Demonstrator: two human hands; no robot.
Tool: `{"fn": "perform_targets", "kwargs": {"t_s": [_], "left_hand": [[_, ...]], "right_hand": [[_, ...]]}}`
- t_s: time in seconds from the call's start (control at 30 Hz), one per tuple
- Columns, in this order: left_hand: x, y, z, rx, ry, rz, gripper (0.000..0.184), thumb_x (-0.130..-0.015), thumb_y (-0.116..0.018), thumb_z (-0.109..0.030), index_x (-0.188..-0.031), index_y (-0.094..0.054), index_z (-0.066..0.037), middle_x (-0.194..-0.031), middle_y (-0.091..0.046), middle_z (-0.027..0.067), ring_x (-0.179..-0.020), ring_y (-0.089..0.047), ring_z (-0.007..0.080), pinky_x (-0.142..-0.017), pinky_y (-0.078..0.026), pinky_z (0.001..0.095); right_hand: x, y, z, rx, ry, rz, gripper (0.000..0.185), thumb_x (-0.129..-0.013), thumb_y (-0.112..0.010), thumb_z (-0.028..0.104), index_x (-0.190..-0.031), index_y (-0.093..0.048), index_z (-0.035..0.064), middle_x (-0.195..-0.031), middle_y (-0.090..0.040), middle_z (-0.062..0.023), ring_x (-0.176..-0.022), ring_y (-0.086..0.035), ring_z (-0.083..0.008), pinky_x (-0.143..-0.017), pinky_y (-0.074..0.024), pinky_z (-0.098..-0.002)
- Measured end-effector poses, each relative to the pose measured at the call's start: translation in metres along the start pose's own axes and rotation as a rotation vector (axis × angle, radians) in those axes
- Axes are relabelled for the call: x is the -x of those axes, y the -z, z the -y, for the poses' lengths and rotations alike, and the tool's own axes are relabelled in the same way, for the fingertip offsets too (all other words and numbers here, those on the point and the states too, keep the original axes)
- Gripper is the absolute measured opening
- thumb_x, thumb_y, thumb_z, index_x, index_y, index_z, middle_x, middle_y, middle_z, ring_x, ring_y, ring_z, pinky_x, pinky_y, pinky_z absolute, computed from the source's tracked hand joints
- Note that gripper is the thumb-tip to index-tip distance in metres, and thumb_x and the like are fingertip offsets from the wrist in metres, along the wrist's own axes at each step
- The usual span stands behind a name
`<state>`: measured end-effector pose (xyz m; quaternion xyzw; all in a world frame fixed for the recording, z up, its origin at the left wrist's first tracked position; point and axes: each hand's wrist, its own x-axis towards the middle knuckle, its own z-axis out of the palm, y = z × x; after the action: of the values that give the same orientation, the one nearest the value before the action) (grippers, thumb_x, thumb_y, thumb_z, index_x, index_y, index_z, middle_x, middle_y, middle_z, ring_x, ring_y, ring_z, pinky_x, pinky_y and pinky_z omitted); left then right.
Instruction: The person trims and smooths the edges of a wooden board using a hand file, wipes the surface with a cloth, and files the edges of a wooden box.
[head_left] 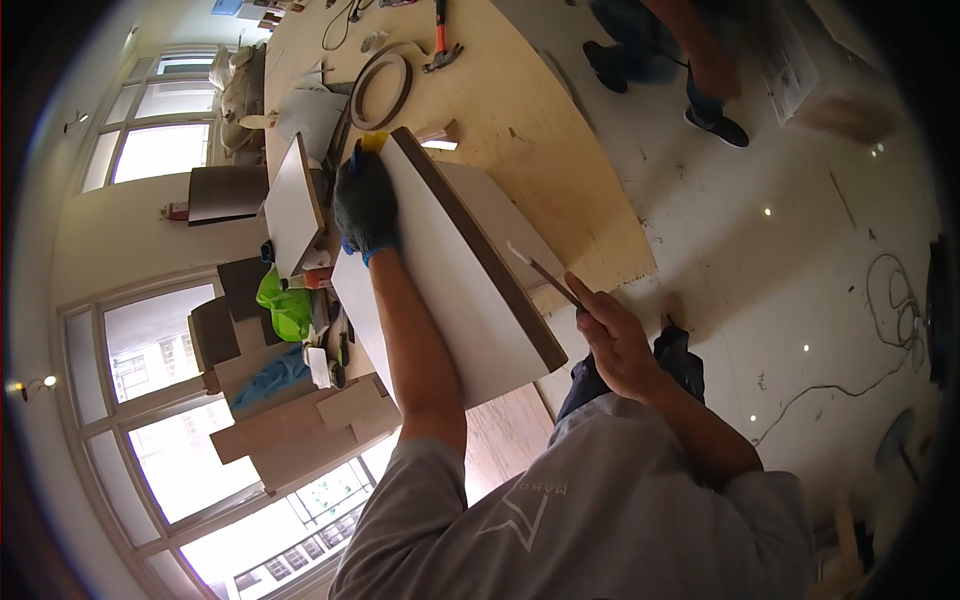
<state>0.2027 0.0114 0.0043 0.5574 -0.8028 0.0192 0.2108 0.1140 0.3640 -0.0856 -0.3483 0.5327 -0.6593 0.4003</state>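
A white box-like panel piece [435, 280] with a dark brown edge strip stands tilted in front of me. My left hand [366, 205], in a grey glove with blue trim, is closed over its far end. By those fingers is a small yellow thing [375, 141], whose kind I cannot make out. My right hand [618, 345], bare, is closed around a thin, flat, file-like tool [548, 274] with a pale tip. That tool points toward the brown edge, and I cannot tell whether it touches. Another white surface [500, 215] shows behind the edge strip.
On the wooden table [520, 110] lie a roll of brown edge banding [381, 91] and a hammer [440, 45]. A white board [294, 205] and a green bag [286, 305] are at the left. Another person's legs [640, 45] show beyond the table. A cable [830, 388] crosses the floor.
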Motion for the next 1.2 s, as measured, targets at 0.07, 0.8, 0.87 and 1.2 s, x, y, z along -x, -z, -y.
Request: {"fn": "perform_targets", "kwargs": {"t_s": [0.07, 0.8, 0.87, 1.2], "left_hand": [[0.001, -0.002, 0.0, 0.001, -0.025, -0.041, 0.047, -0.096, -0.048, -0.046, -0.099, -0.07, -0.005, -0.093, -0.069, 0.0242, -0.092, -0.066, 0.0446, -0.076, -0.051, 0.0551], [0.002, -0.002, -0.001, 0.072, 0.122, -0.022, 0.042, -0.095, -0.055, -0.045, -0.108, -0.07, -0.008, -0.101, -0.071, 0.0203, -0.096, -0.068, 0.0406, -0.081, -0.052, 0.05], [0.005, -0.002, 0.0, 0.087, 0.121, -0.013, 0.042, -0.096, -0.055, -0.045, -0.112, -0.069, -0.009, -0.102, -0.071, 0.0207, -0.1, -0.067, 0.0402, -0.082, -0.052, 0.0488], [0.004, 0.005, -0.006, 0.033, 0.132, -0.045, 0.036, -0.095, -0.056, -0.04, -0.107, -0.071, -0.01, -0.098, -0.072, 0.0185, -0.094, -0.068, 0.0397, -0.083, -0.052, 0.0495]], "right_hand": [[-0.011, 0.002, 0.003, 0.067, 0.061, 0.047, 0.048, -0.098, -0.054, -0.001, -0.145, -0.052, 0.0104, -0.082, -0.05, -0.0084, -0.072, -0.049, -0.0179, -0.072, -0.0429, -0.0292], [-0.065, -0.024, -0.006, 0.178, 0.156, -0.007, 0.049, -0.094, -0.057, -0.005, -0.139, -0.06, 0.0152, -0.081, -0.057, -0.0118, -0.071, -0.058, -0.0257, -0.07, -0.0488, -0.035], [-0.079, -0.032, -0.007, 0.179, 0.174, -0.024, 0.049, -0.094, -0.057, -0.005, -0.139, -0.06, 0.0148, -0.081, -0.057, -0.0126, -0.07, -0.058, -0.0259, -0.07, -0.0485, -0.0348], [-0.116, -0.034, -0.007, 0.267, 0.266, 0.008, 0.049, -0.093, -0.059, -0.006, -0.138, -0.061, 0.0128, -0.076, -0.052, -0.0107, -0.068, -0.055, -0.0229, -0.067, -0.0459, -0.0316]]}}
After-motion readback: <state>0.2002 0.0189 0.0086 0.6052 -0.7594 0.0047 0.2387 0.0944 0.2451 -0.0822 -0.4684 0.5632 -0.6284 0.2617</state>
